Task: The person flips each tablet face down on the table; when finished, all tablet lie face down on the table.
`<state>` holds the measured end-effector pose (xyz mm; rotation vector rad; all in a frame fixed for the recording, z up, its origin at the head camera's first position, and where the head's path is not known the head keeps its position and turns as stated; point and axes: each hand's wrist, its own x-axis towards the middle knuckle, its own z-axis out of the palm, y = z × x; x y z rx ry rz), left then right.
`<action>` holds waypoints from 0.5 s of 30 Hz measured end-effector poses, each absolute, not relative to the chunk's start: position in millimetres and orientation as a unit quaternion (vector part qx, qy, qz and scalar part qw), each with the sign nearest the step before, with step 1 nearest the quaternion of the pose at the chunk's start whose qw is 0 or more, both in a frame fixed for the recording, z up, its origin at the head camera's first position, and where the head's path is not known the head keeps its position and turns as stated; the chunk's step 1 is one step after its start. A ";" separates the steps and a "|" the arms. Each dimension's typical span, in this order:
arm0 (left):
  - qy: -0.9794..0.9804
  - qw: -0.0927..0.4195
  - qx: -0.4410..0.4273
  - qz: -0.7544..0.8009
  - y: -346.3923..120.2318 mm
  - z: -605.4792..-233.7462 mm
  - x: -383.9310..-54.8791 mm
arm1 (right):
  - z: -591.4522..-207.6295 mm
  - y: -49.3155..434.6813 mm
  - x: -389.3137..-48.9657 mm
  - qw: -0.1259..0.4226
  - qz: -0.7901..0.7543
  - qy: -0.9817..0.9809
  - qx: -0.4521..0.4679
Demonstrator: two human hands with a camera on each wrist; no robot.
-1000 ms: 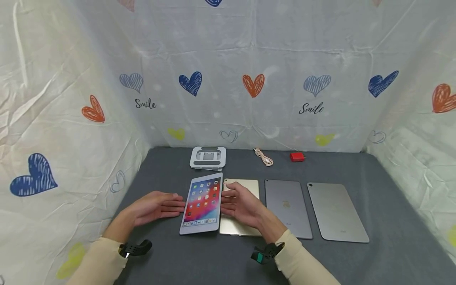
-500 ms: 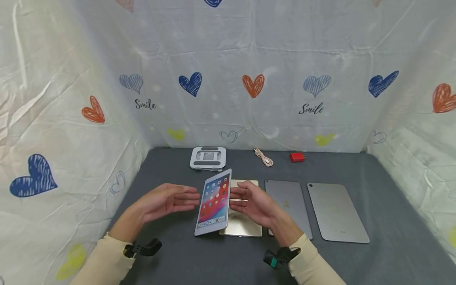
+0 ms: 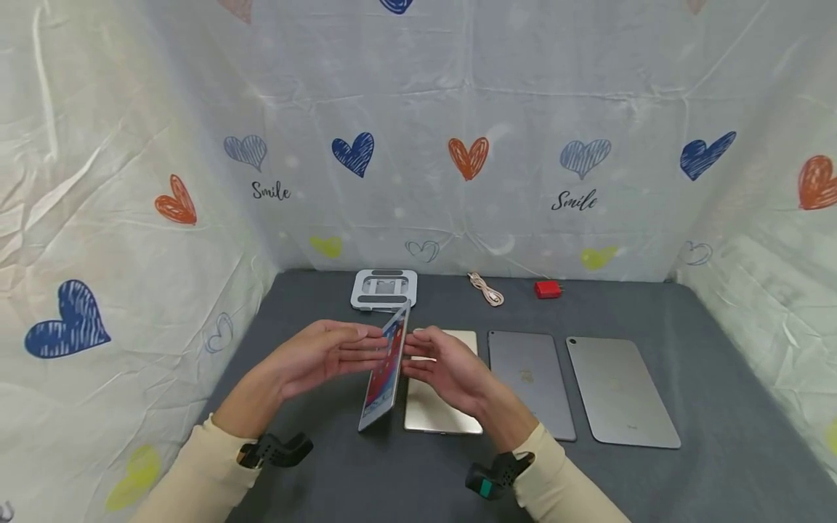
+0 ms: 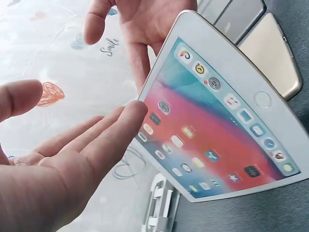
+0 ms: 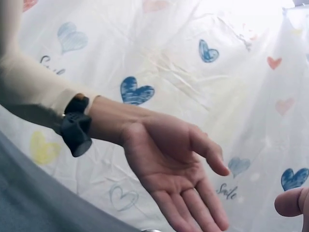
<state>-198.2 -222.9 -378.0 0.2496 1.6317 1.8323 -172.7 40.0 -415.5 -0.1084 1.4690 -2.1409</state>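
A white-framed tablet (image 3: pixel 386 385) with a lit home screen stands steeply tilted on its long edge, screen facing left. My left hand (image 3: pixel 327 354) has straight fingers overlapping the screen side in the head view. In the left wrist view the left fingertips lie right at the edge of the tablet (image 4: pixel 207 130). Behind the tablet's back, my right hand (image 3: pixel 454 370) has extended fingertips close to it, palm facing left. The right wrist view shows the left hand (image 5: pixel 164 154) with spread thumb, and only the thumb of the right hand (image 5: pixel 292 202).
To the right lie a gold tablet (image 3: pixel 441 403), a dark grey tablet (image 3: pixel 532 385) and a silver tablet (image 3: pixel 624 392), backs up. Along the rear are a folded grey stand (image 3: pixel 383 289), a bundled cable (image 3: pixel 486 289) and a red charger plug (image 3: pixel 548 290). Printed curtains surround the table.
The tablet has turned from facing up toward me to nearly edge-on, screen leftward. My left hand has moved right and up over the screen; the right hand has shifted right, then back left.
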 end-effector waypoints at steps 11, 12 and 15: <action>0.650 0.306 0.095 0.689 -230.2 -364.6 -205.3 | -407.8 12.6 -174.5 0.253 -0.810 0.528 -0.043; 0.652 0.306 0.097 0.687 -231.3 -363.8 -205.5 | -408.0 11.1 -174.5 0.254 -0.809 0.528 -0.046; 0.657 0.302 0.099 0.683 -235.9 -361.5 -205.5 | -408.2 5.7 -175.0 0.257 -0.807 0.529 -0.047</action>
